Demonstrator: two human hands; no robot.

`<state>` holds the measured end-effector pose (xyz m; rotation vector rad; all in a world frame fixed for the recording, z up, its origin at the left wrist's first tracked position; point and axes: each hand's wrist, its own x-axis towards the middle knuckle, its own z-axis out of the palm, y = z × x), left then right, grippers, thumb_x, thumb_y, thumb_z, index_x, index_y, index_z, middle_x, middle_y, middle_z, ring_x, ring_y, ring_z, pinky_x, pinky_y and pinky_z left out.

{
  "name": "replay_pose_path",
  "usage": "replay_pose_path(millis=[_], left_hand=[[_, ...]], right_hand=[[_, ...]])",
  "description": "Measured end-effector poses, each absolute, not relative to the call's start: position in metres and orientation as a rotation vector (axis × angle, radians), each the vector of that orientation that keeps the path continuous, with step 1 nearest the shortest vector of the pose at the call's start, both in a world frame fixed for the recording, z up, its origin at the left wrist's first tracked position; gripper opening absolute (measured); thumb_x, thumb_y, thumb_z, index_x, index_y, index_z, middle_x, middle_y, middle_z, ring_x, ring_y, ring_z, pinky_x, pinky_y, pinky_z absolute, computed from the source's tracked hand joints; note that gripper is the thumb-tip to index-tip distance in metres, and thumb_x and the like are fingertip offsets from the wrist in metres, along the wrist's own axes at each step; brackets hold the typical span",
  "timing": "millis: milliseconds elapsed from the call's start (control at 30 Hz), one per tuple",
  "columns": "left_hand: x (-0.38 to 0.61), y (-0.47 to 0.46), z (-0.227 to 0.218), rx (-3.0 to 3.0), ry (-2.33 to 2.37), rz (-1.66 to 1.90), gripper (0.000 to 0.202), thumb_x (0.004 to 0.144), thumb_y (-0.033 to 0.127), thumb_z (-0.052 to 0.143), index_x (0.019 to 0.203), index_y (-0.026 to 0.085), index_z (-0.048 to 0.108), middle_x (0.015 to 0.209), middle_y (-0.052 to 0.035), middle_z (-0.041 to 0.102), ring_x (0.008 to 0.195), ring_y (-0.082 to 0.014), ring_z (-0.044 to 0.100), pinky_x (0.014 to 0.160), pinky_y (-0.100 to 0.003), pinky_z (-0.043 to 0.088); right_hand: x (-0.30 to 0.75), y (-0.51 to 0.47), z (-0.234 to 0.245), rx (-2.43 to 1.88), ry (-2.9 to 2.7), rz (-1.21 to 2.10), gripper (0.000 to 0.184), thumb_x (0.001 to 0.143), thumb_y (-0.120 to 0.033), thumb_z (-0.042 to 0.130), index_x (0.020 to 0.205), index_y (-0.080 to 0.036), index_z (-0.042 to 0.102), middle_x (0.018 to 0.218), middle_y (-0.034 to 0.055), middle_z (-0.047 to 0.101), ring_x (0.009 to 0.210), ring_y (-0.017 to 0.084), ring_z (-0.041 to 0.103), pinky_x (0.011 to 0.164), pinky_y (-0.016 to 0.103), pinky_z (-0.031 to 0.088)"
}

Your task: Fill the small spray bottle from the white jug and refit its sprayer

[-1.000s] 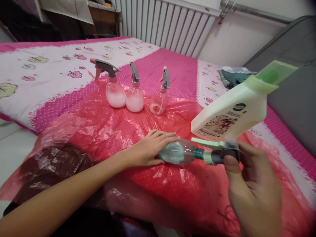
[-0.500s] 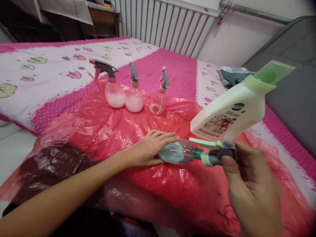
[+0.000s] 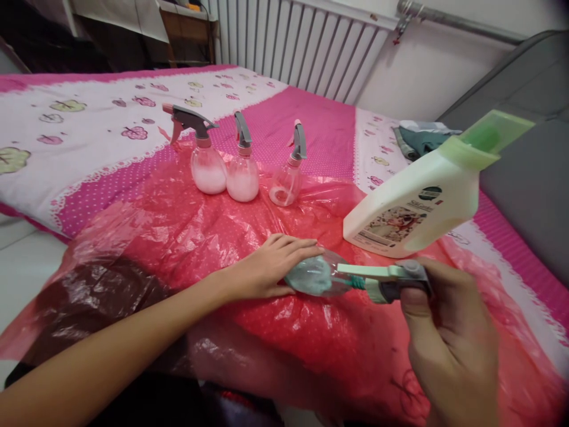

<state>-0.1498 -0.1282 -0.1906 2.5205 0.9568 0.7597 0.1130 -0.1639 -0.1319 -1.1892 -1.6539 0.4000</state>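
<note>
A clear greenish spray bottle (image 3: 315, 276) lies on its side with pale liquid in it. My left hand (image 3: 271, 267) is wrapped round its base end. My right hand (image 3: 448, 332) grips the grey and light-green spray head (image 3: 400, 279), thumb in front and the other fingers partly hidden behind. The head sits at the bottle's green threaded neck (image 3: 357, 281); whether it is fully seated I cannot tell. Just behind my right hand stands a large white bottle (image 3: 411, 201) with a green cap, a picture label on its front.
Farther back stand three spray bottles with grey and pink heads: two with whitish liquid (image 3: 208, 172) (image 3: 242, 178), one nearly drained (image 3: 285, 184). A crumpled red plastic sheet (image 3: 169, 231) covers part of the patterned bed (image 3: 311, 112). Folded cloth (image 3: 422, 139) lies behind the white bottle.
The spray head has turned about the bottle's axis, its light-green lever swinging down toward me with my right hand. My left hand and the bottle body have barely moved.
</note>
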Motion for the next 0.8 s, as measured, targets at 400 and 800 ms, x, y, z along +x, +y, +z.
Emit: replay_pose_path(millis=[400,800], left_hand=[[-0.148,-0.126,-0.195,2.552,0.924,0.769,0.079,0.094,0.028,0.073,0.161,0.027,0.030,0.159,-0.0176,0.049,0.141,-0.0344,0.049,0.113,-0.053,0.038],[-0.149,-0.126,-0.194,2.505,0.924,0.781,0.081,0.094,0.031,0.074,0.161,0.025,0.029,0.159,-0.0195,0.048,0.139,-0.0355,0.048,0.113,-0.055,0.039]], right_hand=[[0.121,-0.165,-0.126,-1.228,-1.427,0.274,0.028,0.092,-0.041,0.070,0.117,-0.029,0.070,0.101,0.0013,0.069,0.089,0.019,0.066,0.080,0.037,0.051],[0.121,-0.160,-0.128,-1.326,-1.486,0.331,0.031,0.090,-0.046,0.070,0.114,-0.027,0.068,0.108,0.0030,0.069,0.102,0.024,0.066,0.096,0.048,0.049]])
